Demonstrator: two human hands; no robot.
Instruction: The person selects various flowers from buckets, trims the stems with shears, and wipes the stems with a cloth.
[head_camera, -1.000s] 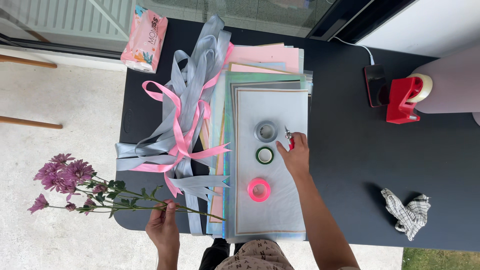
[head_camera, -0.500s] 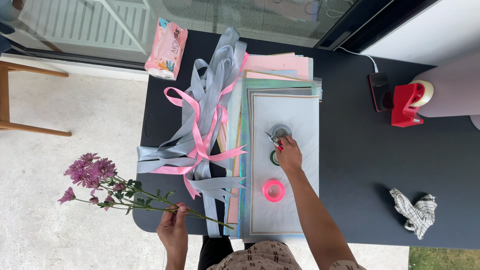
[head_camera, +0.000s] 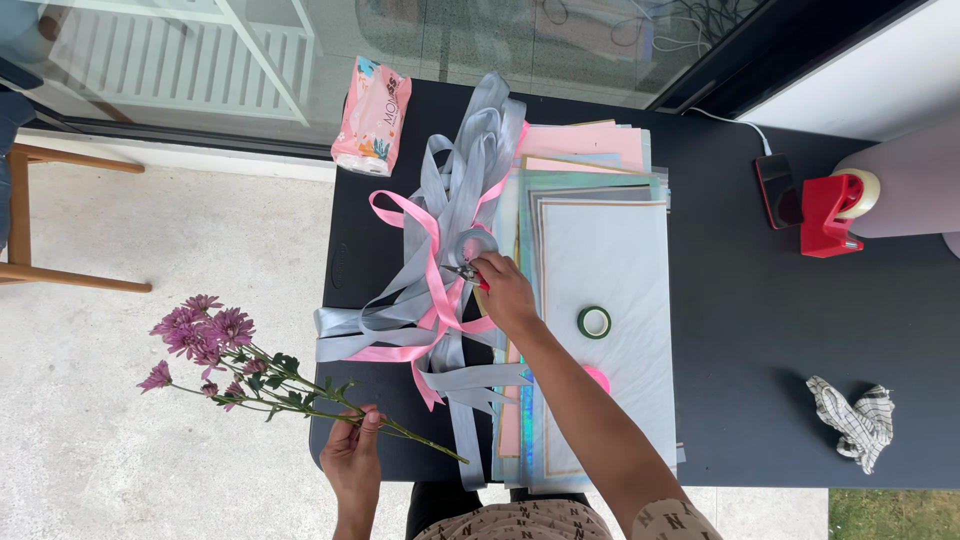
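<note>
The flower stem (head_camera: 300, 390), a purple sprig with green leaves, sits in our left hand (head_camera: 352, 462), which is closed around its lower end just off the near left edge of the stack of wrapping sheets (head_camera: 600, 260); the blooms hang out past the worktop (head_camera: 760, 330) over the pale floor. Our right hand (head_camera: 505, 292) is curled over the left edge of that stack, fingers pinched on a small red-handled tool, likely scissors (head_camera: 468, 272), though the blades are too small to make out. It touches a grey tape roll (head_camera: 476, 243) lying on the grey and pink ribbons (head_camera: 430, 300) left of the sheets.

We judge the grip works best if we keep the tool's tips pointed away from the ribbons, lift it clear of the loops before moving, and hold the stem loosely so it does not bend.

Compared with half a second ago, our right hand has slid from the middle of the top sheet to its left edge, and the grey roll has gone with it. The green tape roll (head_camera: 594, 322) remains on the sheet, the pink roll (head_camera: 598, 377) is now half hidden behind our forearm, and the left hand has not moved
</note>
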